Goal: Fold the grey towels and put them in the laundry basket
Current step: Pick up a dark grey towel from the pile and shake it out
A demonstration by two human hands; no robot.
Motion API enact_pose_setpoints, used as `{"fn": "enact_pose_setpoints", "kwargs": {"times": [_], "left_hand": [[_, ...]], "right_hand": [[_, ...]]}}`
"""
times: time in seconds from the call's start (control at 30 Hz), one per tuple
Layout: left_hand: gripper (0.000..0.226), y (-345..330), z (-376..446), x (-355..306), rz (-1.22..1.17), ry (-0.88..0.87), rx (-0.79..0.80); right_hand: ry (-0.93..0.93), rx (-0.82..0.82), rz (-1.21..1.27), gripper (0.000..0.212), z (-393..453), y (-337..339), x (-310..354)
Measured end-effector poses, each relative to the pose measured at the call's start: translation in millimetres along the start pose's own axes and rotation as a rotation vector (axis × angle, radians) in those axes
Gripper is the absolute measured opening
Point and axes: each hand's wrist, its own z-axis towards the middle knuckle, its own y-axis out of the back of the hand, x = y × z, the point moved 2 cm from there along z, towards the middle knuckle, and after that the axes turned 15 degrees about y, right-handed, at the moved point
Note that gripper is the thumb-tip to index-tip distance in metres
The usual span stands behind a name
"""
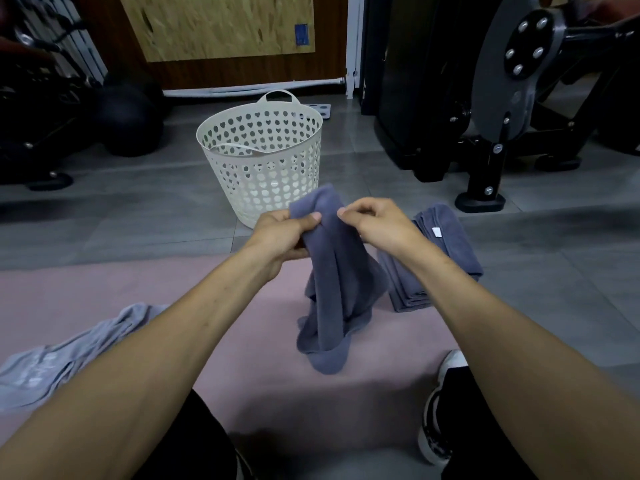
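Hanging between both hands (332, 226) — towel (341, 289) (bunched).

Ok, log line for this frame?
hands: left and right pinch grey towel | state: unfolded, hanging | basket: no towels visible

Both hands, left hand (282, 233) and right hand (375, 225), grip a grey towel (337, 289) before the basket (263, 157).

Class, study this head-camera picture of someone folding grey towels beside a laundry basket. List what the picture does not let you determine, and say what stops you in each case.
- Head view: the floor of the laundry basket; its own front wall screens it.
- Head view: the number of towels in the folded stack; the right hand and forearm cover part.
- Head view: the held towel's edges; it hangs bunched from the left hand.
- Head view: the light grey cloth's full extent; the left arm and picture edge cut it.
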Motion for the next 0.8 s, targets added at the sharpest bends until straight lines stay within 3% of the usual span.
{"fn": "enact_pose_setpoints", "kwargs": {"times": [0.1,0.17,0.23,0.33,0.43,0.57,0.7,0.8], "left_hand": [[0.003,12.0,4.9,-13.7,-0.291,0.047,0.026],[0.007,15.7,2.0,-19.8,-0.478,0.100,0.109],[0.008,17.1,-0.7,-21.2,-0.600,0.141,0.137],[0.013,21.6,1.2,-17.3,-0.579,0.162,0.096],[0.041,25.6,5.2,-8.0,-0.212,0.174,0.042],[0.038,20.9,3.8,5.0,0.087,0.129,0.087],[0.026,22.3,10.3,4.3,-0.126,0.033,-0.031],[0.021,31.3,18.6,-6.8,-0.324,0.011,-0.066]], "right_hand": [[-0.099,0.267,-0.086,0.046,-11.1,-5.8,-10.8],[-0.167,0.376,-0.140,0.041,-17.5,-15.4,-22.0],[-0.172,0.305,-0.181,0.017,-17.0,-23.9,-24.6],[-0.196,0.078,0.091,0.025,-9.6,-36.9,-17.0],[-0.181,-0.051,0.366,0.028,0.2,-42.8,0.1],[-0.062,-0.096,0.401,0.026,10.9,-33.0,12.6],[-0.116,-0.083,0.341,0.020,11.8,-20.9,6.9],[-0.119,0.088,0.198,0.018,2.9,-18.5,4.3]]}}
